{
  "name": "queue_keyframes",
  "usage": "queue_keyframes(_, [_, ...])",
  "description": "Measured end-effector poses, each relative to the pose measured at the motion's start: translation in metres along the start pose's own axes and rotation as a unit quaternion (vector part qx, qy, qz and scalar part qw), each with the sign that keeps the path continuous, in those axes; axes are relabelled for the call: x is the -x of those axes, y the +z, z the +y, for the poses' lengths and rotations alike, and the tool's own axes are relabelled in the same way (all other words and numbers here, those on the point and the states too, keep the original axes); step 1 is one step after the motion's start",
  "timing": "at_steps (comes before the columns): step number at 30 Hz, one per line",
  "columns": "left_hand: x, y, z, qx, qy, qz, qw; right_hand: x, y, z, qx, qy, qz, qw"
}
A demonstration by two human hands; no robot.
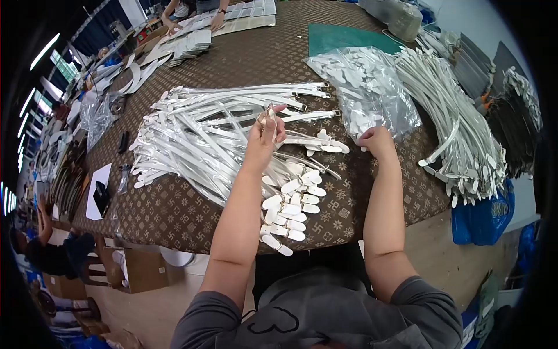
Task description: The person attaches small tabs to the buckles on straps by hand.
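My left hand (pixel 266 134) is raised over a spread of white straps (pixel 192 128) with small metal buckles. Its thumb and fingers are closed around a small white piece, mostly covered by the fingers. At the near end of the clear plastic bag (pixel 401 113), my right hand (pixel 379 143) pinches a small white tab (pixel 364 149). More rounded white tabs (pixel 360 72) fill that bag. A cluster of white tabs with metal fittings (pixel 290 212) lies near the table's front edge, below my left hand. A few others (pixel 326 143) rest between my hands.
A thick bundle of white straps (pixel 459 128) hangs over the table's right edge. Behind the bag lies a green mat (pixel 343 39). A phone (pixel 101 198) lies on paper at left. Another person's hands (pixel 217 22) are among flat pieces at the far end.
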State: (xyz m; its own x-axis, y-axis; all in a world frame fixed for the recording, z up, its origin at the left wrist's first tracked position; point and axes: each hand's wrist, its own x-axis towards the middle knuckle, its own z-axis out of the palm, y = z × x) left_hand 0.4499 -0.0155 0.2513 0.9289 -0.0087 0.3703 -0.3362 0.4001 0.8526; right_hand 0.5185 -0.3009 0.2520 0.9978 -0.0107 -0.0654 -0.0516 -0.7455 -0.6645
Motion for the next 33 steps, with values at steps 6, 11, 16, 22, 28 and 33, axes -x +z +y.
queue_keyframes(6, [0.003,0.005,0.006,-0.038,-0.003,0.006,0.999,0.007,-0.007,0.002,0.033,0.022,0.043,0.998])
queue_keyframes(11, [0.002,0.01,0.009,-0.032,-0.031,0.026,0.999,0.011,-0.007,0.007,0.012,0.028,0.004,1.0])
queue_keyframes(16, [0.001,0.006,0.005,-0.11,-0.065,0.013,0.992,0.0,0.004,0.011,-0.023,-0.021,0.109,0.994])
queue_keyframes(22, [0.0,0.004,0.006,-0.137,-0.128,0.024,0.982,0.002,0.007,0.014,0.017,-0.061,0.073,0.995])
queue_keyframes(28, [0.002,0.004,0.007,-0.145,-0.148,0.051,0.977,0.016,-0.008,0.005,0.107,0.037,0.01,0.994])
queue_keyframes(33, [0.002,0.005,0.005,-0.078,-0.089,0.022,0.993,0.002,0.007,0.01,-0.067,-0.086,-0.037,0.993])
